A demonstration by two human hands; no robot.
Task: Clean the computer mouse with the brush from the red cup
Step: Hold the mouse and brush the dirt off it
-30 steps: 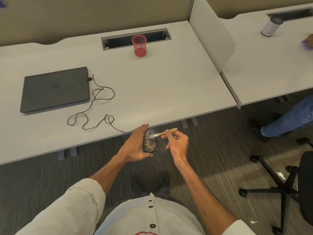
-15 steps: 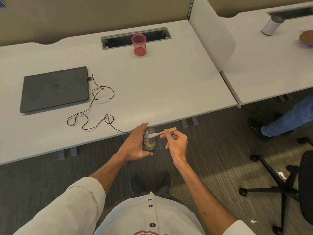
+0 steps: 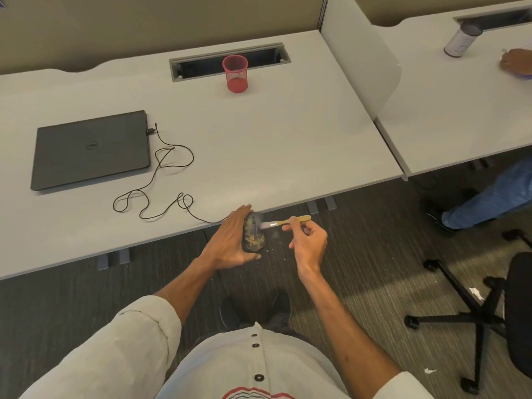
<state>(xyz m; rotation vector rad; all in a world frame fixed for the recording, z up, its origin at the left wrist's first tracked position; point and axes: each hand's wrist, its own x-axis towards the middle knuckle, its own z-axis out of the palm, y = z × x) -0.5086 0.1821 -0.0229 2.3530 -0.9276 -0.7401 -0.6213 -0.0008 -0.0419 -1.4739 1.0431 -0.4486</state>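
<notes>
though the brush [image 3: 283,222] is already out of the red cup [image 3: 235,72], pinched in the right hand [image 3: 308,245], yellowish grit still covers the near end of the mouse [image 3: 254,233], clasped by the left hand [image 3: 232,240] just off the surface [image 3: 259,145] edge.

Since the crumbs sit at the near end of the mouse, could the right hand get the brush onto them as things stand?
Probably yes: the right hand holds the brush beside the mouse, and the left hand leaves the crumbs uncovered.
</notes>
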